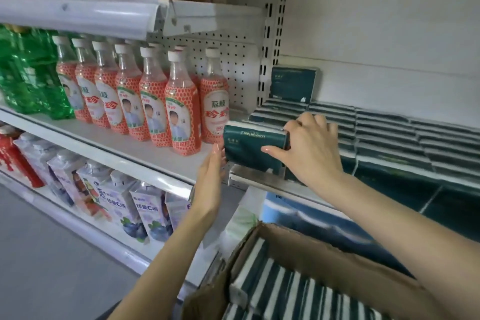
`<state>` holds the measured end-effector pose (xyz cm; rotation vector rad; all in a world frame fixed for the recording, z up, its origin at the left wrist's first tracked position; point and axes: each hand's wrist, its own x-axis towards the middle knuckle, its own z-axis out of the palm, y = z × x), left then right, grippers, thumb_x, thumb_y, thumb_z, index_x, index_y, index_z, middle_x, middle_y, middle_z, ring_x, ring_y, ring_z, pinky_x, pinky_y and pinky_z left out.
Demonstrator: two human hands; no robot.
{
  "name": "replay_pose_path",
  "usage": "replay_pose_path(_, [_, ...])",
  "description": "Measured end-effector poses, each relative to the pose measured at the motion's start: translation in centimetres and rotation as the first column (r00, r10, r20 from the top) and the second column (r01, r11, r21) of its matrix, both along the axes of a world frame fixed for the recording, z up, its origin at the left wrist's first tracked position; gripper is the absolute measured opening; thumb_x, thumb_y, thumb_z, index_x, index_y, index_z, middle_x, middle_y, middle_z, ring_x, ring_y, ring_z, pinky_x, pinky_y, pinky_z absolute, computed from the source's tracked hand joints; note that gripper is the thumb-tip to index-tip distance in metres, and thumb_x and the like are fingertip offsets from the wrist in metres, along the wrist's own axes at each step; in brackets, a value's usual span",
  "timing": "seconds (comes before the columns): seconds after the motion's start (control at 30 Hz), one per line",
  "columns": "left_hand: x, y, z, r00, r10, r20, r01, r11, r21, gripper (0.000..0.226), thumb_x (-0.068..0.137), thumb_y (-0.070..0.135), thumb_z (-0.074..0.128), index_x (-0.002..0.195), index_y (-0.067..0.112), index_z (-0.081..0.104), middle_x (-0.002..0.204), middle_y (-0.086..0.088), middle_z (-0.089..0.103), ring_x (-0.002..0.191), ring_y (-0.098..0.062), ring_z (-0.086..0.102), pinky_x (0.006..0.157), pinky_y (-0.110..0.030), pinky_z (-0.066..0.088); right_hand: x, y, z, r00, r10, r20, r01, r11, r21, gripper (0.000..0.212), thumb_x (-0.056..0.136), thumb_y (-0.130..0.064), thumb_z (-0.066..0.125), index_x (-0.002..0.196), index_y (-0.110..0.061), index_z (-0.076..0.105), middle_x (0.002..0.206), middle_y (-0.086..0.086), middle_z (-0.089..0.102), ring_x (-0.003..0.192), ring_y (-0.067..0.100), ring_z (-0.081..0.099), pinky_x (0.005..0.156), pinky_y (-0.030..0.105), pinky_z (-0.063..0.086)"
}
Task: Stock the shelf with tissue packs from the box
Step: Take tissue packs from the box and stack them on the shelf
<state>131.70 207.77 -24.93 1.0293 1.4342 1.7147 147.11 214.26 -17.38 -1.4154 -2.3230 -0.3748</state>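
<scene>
A dark green tissue pack (248, 146) stands at the left front corner of the shelf (255, 179). My right hand (313, 146) grips its right end, thumb on the front face and fingers curled over the top. My left hand (211, 172) lies flat, fingers straight, against the pack's left side. Rows of the same packs (384, 130) fill the shelf to the right, and one pack (293, 84) stands upright at the back. The open cardboard box (324, 249) sits below at the bottom right, with several striped packs (280, 291) inside.
Red-labelled drink bottles (179, 109) stand on the neighbouring shelf to the left, green bottles (31, 78) beyond them. Drink cartons (130, 205) fill the shelf below. A perforated upright (270, 33) divides the two bays. Grey floor (52, 267) lies at the lower left.
</scene>
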Motion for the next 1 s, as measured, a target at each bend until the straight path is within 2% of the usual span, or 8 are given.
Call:
replay_pose_path(0.1, [-0.4, 0.5, -1.8, 0.996, -0.045, -0.083, 0.048, 0.999, 0.026, 0.054, 0.097, 0.057, 0.028, 0.137, 0.028, 0.051, 0.133, 0.009, 0.058, 0.125, -0.006, 0.051, 0.111, -0.032, 0.036, 0.3, 0.6, -0.9, 0.998, -0.004, 0.063, 0.002, 1.000, 0.027, 0.067, 0.082, -0.070, 0.049, 0.126, -0.019, 0.055, 0.124, 0.004, 0.050, 0.114, 0.026, 0.039, 0.093, 0.040, 0.030])
replay_pose_path(0.2, [-1.2, 1.5, -3.9, 0.980, -0.091, -0.176, 0.090, 0.996, -0.016, 0.062, 0.095, 0.065, 0.029, 0.140, 0.028, 0.049, 0.141, 0.014, 0.051, 0.129, 0.001, 0.045, 0.109, -0.021, 0.032, 0.7, 1.2, -1.5, 0.996, 0.042, 0.083, -0.043, 0.999, 0.004, 0.066, 0.086, -0.062, 0.053, 0.139, -0.024, 0.041, 0.132, 0.004, 0.046, 0.120, 0.025, 0.039, 0.097, 0.039, 0.031])
replay_pose_path(0.27, [-2.5, 3.4, -5.0, 0.980, -0.189, -0.063, 0.178, 0.972, -0.156, 0.056, 0.095, 0.065, 0.032, 0.128, 0.030, 0.060, 0.144, 0.012, 0.049, 0.125, 0.006, 0.046, 0.105, -0.015, 0.034, 0.8, 1.6, -1.7, 0.990, 0.098, 0.100, -0.098, 0.995, -0.007, 0.067, 0.089, -0.056, 0.054, 0.145, -0.026, 0.034, 0.137, 0.005, 0.044, 0.124, 0.026, 0.040, 0.100, 0.039, 0.031])
replay_pose_path(0.43, [-1.9, 1.8, -4.7, 0.976, -0.142, -0.165, 0.131, 0.988, -0.078, 0.074, 0.083, 0.077, 0.031, 0.142, 0.034, 0.045, 0.143, 0.021, 0.047, 0.133, 0.004, 0.038, 0.113, -0.028, 0.025, 0.6, 2.0, -1.9, 0.941, 0.207, 0.267, -0.215, 0.977, 0.000, 0.073, 0.090, -0.049, 0.057, 0.151, -0.024, 0.024, 0.148, 0.007, 0.038, 0.132, 0.027, 0.040, 0.108, 0.038, 0.029])
replay_pose_path(0.53, [-1.6, 1.3, -4.9, 0.976, -0.161, -0.146, 0.160, 0.987, -0.020, 0.074, 0.082, 0.077, 0.032, 0.141, 0.034, 0.047, 0.142, 0.018, 0.049, 0.134, 0.002, 0.038, 0.117, -0.033, 0.025, 0.6, 2.4, -2.4, 0.921, 0.179, 0.346, -0.196, 0.980, 0.015, 0.080, 0.083, -0.050, 0.066, 0.148, -0.020, 0.032, 0.144, 0.010, 0.045, 0.127, 0.028, 0.048, 0.107, 0.041, 0.034])
replay_pose_path(0.77, [-1.4, 1.8, -4.8, 0.982, -0.156, -0.107, 0.148, 0.986, -0.081, 0.077, 0.082, 0.078, 0.035, 0.146, 0.035, 0.037, 0.149, 0.018, 0.038, 0.136, 0.002, 0.032, 0.118, -0.032, 0.021, 0.6, 2.7, -2.9, 0.939, 0.188, 0.288, -0.205, 0.978, 0.029, 0.082, 0.087, -0.052, 0.059, 0.152, -0.019, 0.021, 0.147, 0.010, 0.041, 0.134, 0.026, 0.040, 0.113, 0.041, 0.025])
replay_pose_path(0.9, [-0.3, -0.2, -3.7, 0.974, -0.003, -0.225, -0.013, 0.998, -0.066, 0.072, 0.090, 0.066, 0.038, 0.150, 0.027, 0.028, 0.149, 0.016, 0.032, 0.130, 0.006, 0.027, 0.104, -0.016, 0.021, 0.9, 1.5, -2.1, 0.947, 0.206, 0.245, -0.234, 0.968, 0.090, 0.077, 0.084, -0.051, 0.064, 0.146, -0.013, 0.037, 0.142, 0.014, 0.047, 0.134, 0.029, 0.042, 0.110, 0.046, 0.031])
replay_pose_path(1.0, [-0.1, -2.6, -3.7, 0.946, 0.114, -0.303, -0.109, 0.993, 0.034, 0.071, 0.086, 0.066, 0.038, 0.145, 0.026, 0.037, 0.143, 0.015, 0.042, 0.126, 0.006, 0.039, 0.100, -0.014, 0.029, 1.6, -0.3, -1.2, 0.944, 0.273, 0.188, -0.292, 0.952, 0.086, 0.071, 0.089, -0.046, 0.060, 0.146, -0.012, 0.036, 0.144, 0.012, 0.045, 0.134, 0.029, 0.041, 0.109, 0.044, 0.032])
